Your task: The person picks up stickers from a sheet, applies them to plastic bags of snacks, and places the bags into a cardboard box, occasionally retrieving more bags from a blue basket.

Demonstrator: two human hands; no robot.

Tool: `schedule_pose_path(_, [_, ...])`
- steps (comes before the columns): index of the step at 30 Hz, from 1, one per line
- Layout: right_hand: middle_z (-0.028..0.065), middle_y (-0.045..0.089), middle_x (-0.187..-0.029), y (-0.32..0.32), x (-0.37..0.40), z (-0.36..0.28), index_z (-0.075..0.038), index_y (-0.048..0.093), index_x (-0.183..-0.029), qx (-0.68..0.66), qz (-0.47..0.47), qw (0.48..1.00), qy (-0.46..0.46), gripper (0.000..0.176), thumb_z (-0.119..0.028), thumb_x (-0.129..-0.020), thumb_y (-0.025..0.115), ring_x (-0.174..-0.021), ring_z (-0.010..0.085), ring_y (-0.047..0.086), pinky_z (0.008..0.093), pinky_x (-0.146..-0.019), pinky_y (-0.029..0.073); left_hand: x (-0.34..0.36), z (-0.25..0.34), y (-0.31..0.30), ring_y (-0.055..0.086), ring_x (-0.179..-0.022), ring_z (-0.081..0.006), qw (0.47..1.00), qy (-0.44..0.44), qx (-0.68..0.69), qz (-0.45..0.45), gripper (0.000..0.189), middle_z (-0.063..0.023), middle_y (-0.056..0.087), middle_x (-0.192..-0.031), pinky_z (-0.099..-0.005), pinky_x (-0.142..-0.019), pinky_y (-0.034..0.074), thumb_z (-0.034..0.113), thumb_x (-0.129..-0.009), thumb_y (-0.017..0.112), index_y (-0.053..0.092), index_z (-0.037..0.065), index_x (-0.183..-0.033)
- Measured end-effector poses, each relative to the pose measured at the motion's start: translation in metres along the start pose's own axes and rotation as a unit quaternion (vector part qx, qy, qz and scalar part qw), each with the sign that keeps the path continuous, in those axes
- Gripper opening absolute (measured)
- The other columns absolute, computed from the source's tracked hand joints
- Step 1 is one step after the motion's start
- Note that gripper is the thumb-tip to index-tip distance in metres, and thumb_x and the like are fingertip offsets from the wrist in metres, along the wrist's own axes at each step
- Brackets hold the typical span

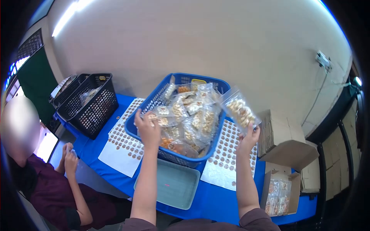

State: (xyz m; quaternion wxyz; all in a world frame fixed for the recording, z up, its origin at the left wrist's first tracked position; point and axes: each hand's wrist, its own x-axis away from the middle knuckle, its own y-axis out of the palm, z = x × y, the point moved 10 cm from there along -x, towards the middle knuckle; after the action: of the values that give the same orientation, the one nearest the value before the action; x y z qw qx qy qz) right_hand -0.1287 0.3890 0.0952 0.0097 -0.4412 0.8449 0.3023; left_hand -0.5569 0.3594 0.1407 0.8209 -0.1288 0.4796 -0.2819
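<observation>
A clear bag of pale nuts (241,111) with a round sticker is held by its lower corner in my right hand (248,138), beside the basket's right rim. My left hand (148,129) reaches over the left side of the blue basket (133,122), its fingers closed at a small bag among the others; their tips are partly hidden. Many clear bags of nuts and orange snacks (185,111) fill the basket. Sheets of round stickers lie on both sides, one on the left (122,152) and one on the right (221,169).
A grey-green tray (177,184) lies in front of the basket. Black baskets (94,111) stand at the left, near a person (58,192). At the right are an open carton holding packed bags (295,192) and stacked cardboard (285,134).
</observation>
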Motion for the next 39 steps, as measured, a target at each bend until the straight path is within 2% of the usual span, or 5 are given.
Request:
schedule_pose_path(6, [0.0064, 0.056, -0.084, -0.086, 0.048, -0.049, -0.004, 0.04, -0.115, 0.01, 0.014, 0.999, 0.044, 0.028, -0.021, -0.096, 0.053, -0.049, 0.0101, 0.052, 0.0211, -0.039, 0.04, 0.058, -0.006, 0.017, 0.042, -0.12, -0.0401, 0.99, -0.082, 0.061, -0.094, 0.025, -0.0196, 0.047, -0.126, -0.0482, -0.102, 0.032, 0.01, -0.084, 0.052, 0.059, 0.003, -0.107])
schedule_pose_path(12, [0.0106, 0.06, -0.091, -0.184, 0.064, -0.074, -0.004, 0.037, -0.115, -0.002, -0.063, 0.984, 0.165, 0.029, -0.018, -0.095, 0.053, -0.055, 0.0175, 0.062, 0.0243, -0.04, 0.045, 0.235, 0.204, 0.014, 0.037, -0.131, -0.0353, 0.961, 0.079, 0.213, -0.161, 0.027, -0.0175, 0.053, -0.125, -0.0471, -0.11, 0.02, 0.009, -0.087, 0.043, 0.062, 0.004, -0.105])
schedule_pose_path(18, [0.0108, 0.061, -0.097, -0.298, 0.088, -0.097, -0.007, 0.037, -0.118, 0.029, -0.064, 0.966, 0.249, 0.033, -0.019, -0.093, 0.056, -0.063, 0.0178, 0.065, 0.0228, -0.042, 0.046, 0.412, 0.334, 0.117, 0.038, -0.13, -0.025, 0.517, -0.269, 0.654, -0.481, 0.064, -0.0133, 0.032, -0.143, -0.0399, -0.107, 0.032, 0.036, -0.094, 0.053, 0.022, 0.005, -0.141])
schedule_pose_path(26, [0.0175, 0.036, -0.137, -0.363, 0.079, -0.149, -0.009, 0.022, -0.144, 0.189, -0.233, 0.937, 0.177, 0.067, -0.023, -0.091, 0.061, -0.131, 0.0237, 0.032, 0.0382, -0.101, 0.035, 0.415, 0.411, 0.107, 0.061, -0.099, -0.0165, 0.582, -0.293, 0.623, -0.432, 0.044, -0.0083, 0.061, -0.111, -0.029, -0.084, 0.052, 0.019, -0.089, 0.065, 0.047, 0.002, -0.125])
schedule_pose_path(39, [0.0061, 0.06, -0.115, -0.398, 0.078, -0.139, 0.0, 0.05, -0.126, 0.069, -0.271, 0.892, 0.356, 0.038, -0.021, -0.095, 0.057, -0.104, 0.011, 0.057, 0.0273, -0.09, 0.046, 0.478, 0.461, 0.086, 0.052, -0.109, -0.0131, 0.579, -0.242, 0.56, -0.541, 0.042, -0.0089, 0.056, -0.119, -0.028, -0.093, 0.042, 0.025, -0.097, 0.052, 0.043, -0.001, -0.129])
